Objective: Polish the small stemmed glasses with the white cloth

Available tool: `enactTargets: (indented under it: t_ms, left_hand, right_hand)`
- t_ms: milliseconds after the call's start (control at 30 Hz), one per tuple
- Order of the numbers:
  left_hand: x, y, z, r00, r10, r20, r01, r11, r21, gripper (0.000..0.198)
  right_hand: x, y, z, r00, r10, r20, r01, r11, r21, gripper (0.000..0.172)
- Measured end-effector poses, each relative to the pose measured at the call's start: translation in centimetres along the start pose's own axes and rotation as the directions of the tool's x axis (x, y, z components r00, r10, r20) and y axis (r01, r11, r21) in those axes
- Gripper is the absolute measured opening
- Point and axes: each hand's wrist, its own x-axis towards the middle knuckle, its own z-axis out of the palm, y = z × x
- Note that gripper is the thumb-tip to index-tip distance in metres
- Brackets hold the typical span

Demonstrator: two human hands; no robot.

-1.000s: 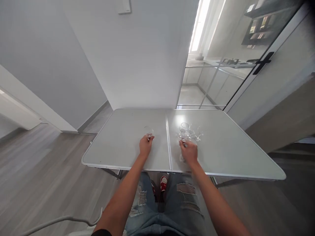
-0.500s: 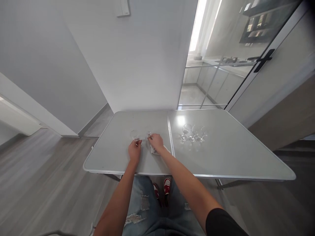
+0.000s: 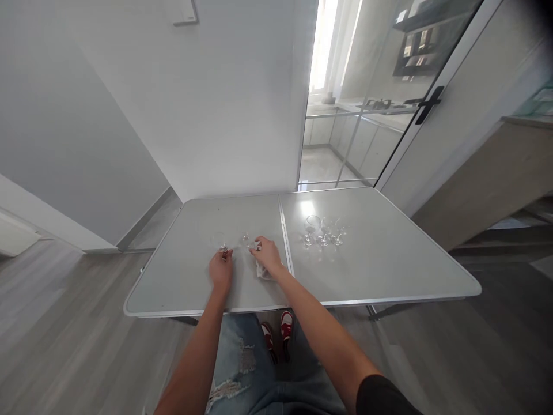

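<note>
My left hand (image 3: pixel 222 268) is closed, its fingertips pinching the foot or stem of a clear stemmed glass (image 3: pixel 223 248). That glass's bowl is faint against the pale tabletop. Just to the right, my right hand (image 3: pixel 266 255) has its thumb and fingers closed on a second clear glass (image 3: pixel 246 237), which looks tilted; its outline is hard to make out. A crumpled white cloth (image 3: pixel 263 272) lies beneath my right hand, partly covered by it.
Three clear stemmed glasses (image 3: pixel 324 237) stand in a row right of the seam in the pale folding table (image 3: pixel 389 259). A white wall (image 3: pixel 233 115) rises behind the table. A glazed door with a black handle (image 3: pixel 429 105) is at the back right.
The camera view has shifted to the right. The glass at my right hand has turned, and its far end now points more to the left. My left hand keeps its pinch.
</note>
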Motion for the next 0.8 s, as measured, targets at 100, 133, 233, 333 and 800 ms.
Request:
enactTargets:
  t_ms: [100, 133, 233, 333, 800]
  left_hand:
    - [0.0, -0.1, 0.1, 1.000, -0.005, -0.004, 0.005, 1.000, 0.031, 0.033]
    - [0.0, -0.1, 0.2, 1.000, -0.007, -0.001, 0.007, 0.999, 0.037, 0.034]
    - [0.0, -0.2, 0.3, 0.999, -0.033, 0.004, 0.032, 0.996, 0.077, 0.036]
    - [-0.1, -0.1, 0.4, 1.000, -0.025, -0.010, 0.026, 0.993, 0.119, 0.036]
    - [-5.0, 2.1, -1.8, 0.982, -0.072, -0.174, 0.080, 0.996, 0.040, 0.040]
  right_hand:
    - [-2.9, 2.7, -3.7, 0.992, -0.023, -0.120, 0.035, 0.994, 0.101, 0.024]
    - [-3.9, 3.9, -5.2, 0.982, -0.027, -0.187, 0.050, 0.991, 0.120, 0.022]
    - [-6.8, 8.3, -10.3, 0.931, 0.038, -0.364, 0.013, 0.991, 0.136, 0.025]
    - [-8.5, 12.9, -15.1, 0.840, 0.146, -0.523, -0.120, 0.989, 0.082, 0.033]
    - [-3.4, 19.1, -21.3, 0.824, 0.255, -0.506, -0.297, 0.955, -0.002, 0.067]
